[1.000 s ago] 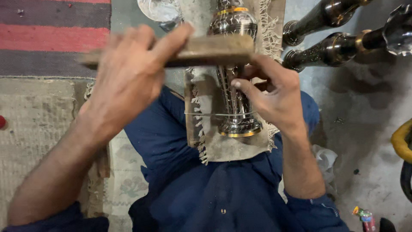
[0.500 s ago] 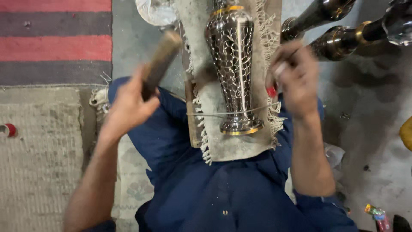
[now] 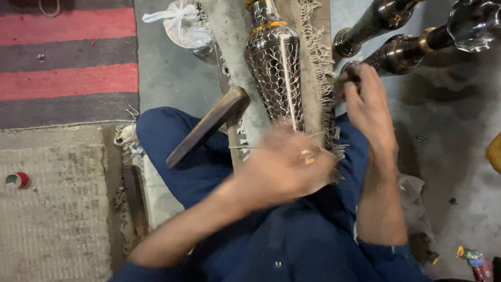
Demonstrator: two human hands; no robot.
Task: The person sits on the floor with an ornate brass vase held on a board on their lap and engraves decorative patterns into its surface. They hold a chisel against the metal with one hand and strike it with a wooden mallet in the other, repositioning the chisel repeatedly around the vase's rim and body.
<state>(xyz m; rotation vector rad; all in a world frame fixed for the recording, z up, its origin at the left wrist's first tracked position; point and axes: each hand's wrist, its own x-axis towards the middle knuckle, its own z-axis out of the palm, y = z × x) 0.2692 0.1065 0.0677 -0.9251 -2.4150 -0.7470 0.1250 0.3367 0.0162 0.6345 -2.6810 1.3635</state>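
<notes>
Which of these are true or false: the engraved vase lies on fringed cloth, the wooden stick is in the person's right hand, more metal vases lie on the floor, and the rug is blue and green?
1. The engraved metal vase lies on a fringed cloth. True.
2. The wooden stick is gripped by the right hand. False: that hand is away from the stick, near the cloth's right edge; the blurred left hand is at the vase's base.
3. More metal vases lie at the upper right. True.
4. The striped rug is blue and green. False: red and grey.
</notes>
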